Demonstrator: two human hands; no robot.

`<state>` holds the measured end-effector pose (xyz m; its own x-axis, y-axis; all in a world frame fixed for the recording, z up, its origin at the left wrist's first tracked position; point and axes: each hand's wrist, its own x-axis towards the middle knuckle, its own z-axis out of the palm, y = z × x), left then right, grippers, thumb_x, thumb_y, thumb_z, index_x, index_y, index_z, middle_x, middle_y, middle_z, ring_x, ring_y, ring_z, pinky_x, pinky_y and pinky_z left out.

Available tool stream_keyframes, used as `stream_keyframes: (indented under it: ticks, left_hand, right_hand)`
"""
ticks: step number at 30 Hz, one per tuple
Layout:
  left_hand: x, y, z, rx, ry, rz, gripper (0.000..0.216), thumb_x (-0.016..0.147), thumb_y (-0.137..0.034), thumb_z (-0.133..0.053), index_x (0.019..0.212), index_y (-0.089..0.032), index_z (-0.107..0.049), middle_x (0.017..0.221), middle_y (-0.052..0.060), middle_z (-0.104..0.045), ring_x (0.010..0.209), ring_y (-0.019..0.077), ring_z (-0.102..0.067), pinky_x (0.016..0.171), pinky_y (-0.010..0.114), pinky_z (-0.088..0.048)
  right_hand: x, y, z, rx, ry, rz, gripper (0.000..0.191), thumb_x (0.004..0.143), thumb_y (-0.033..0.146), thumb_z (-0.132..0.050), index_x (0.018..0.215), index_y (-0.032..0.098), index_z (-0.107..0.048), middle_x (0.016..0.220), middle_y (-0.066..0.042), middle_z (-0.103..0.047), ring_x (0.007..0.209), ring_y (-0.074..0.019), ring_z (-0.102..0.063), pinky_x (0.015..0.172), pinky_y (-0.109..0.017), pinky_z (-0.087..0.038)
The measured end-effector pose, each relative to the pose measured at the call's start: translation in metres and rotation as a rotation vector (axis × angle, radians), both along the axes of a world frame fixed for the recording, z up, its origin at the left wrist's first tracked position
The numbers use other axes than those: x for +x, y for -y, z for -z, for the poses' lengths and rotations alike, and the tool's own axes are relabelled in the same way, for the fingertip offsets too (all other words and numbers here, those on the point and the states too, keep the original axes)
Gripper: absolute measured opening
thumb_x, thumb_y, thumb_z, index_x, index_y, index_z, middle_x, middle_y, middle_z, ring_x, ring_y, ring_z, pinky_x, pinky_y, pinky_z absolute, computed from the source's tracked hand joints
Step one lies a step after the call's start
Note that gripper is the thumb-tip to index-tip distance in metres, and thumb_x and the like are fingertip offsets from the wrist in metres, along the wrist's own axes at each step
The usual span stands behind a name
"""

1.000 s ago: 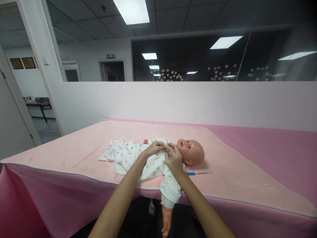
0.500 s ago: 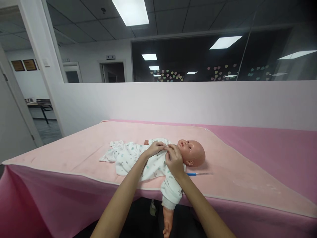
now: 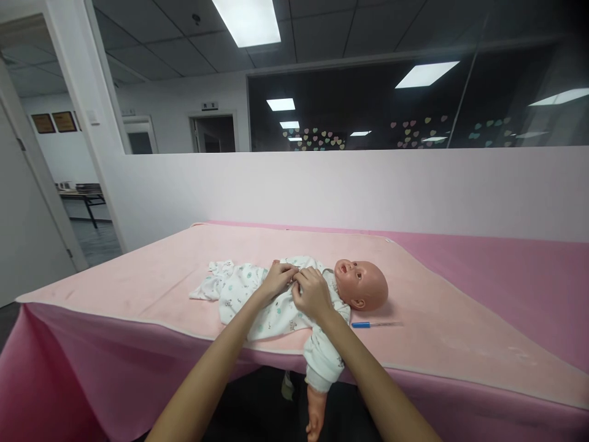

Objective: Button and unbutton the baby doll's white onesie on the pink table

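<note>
A baby doll lies on its back with its head to the right, dressed in a white printed baby romper. Both of my hands meet over the front of the romper, at the chest. My left hand has its fingertips closed on the fabric there. Close beside it, my right hand is bent in a pinch on the same spot; what exactly lies between the fingertips is hidden. One doll arm hangs over the near table edge below my right wrist.
A blue-capped pen-like stick lies near the doll's head. Under the doll spreads a peach pad over a pink cloth, which drapes down the front edge. Behind rises a white half wall with glass above.
Both hands have moved down the romper's front, from just below the doll's chin toward its belly, uncovering the collar. The camera view has shifted slightly; the doll stays put.
</note>
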<state>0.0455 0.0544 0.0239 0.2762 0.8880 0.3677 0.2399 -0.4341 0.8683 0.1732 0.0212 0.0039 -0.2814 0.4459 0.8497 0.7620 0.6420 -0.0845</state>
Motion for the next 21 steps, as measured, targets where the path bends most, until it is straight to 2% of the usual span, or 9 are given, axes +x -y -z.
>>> stream_keyframes:
  ticks: [5,10,16,21]
  left_hand:
    - [-0.010,0.013,-0.004,-0.035,-0.037,0.103,0.021,0.070,-0.031,-0.051,0.064,-0.014,-0.062,0.052,-0.001,-0.050,0.054,0.0096,-0.044,0.064,0.024,-0.039]
    - [-0.004,0.013,-0.006,-0.006,-0.056,0.080,0.017,0.067,-0.021,-0.049,0.067,-0.014,-0.065,0.056,0.000,-0.055,0.059,0.0111,-0.048,0.073,0.027,-0.040]
    - [-0.006,0.012,-0.006,-0.021,-0.083,0.045,0.020,0.062,-0.017,-0.047,0.069,-0.015,-0.066,0.053,-0.001,-0.054,0.062,0.0131,-0.048,0.073,0.027,-0.040]
    - [-0.005,0.014,-0.010,0.008,-0.098,0.072,0.017,0.061,-0.016,-0.047,0.070,-0.015,-0.062,0.062,-0.001,-0.056,0.067,0.0130,-0.049,0.077,0.028,-0.037]
  right_hand:
    - [0.004,0.008,0.001,-0.005,0.000,-0.051,0.013,0.062,0.008,-0.044,0.067,0.017,-0.052,0.068,-0.003,-0.051,0.071,-0.0171,-0.043,0.068,-0.030,-0.034]
    - [0.003,0.008,0.001,-0.007,-0.050,-0.032,0.013,0.059,0.008,-0.043,0.063,0.018,-0.050,0.066,-0.003,-0.048,0.069,-0.0170,-0.041,0.066,-0.030,-0.033]
    - [0.006,0.009,0.002,-0.027,-0.078,-0.015,0.012,0.057,0.011,-0.043,0.064,0.018,-0.050,0.066,-0.003,-0.046,0.070,-0.0174,-0.040,0.065,-0.031,-0.031]
    - [0.007,0.010,0.002,-0.006,-0.104,-0.003,0.013,0.055,0.011,-0.043,0.063,0.018,-0.050,0.068,-0.002,-0.047,0.071,-0.0172,-0.041,0.068,-0.032,-0.030]
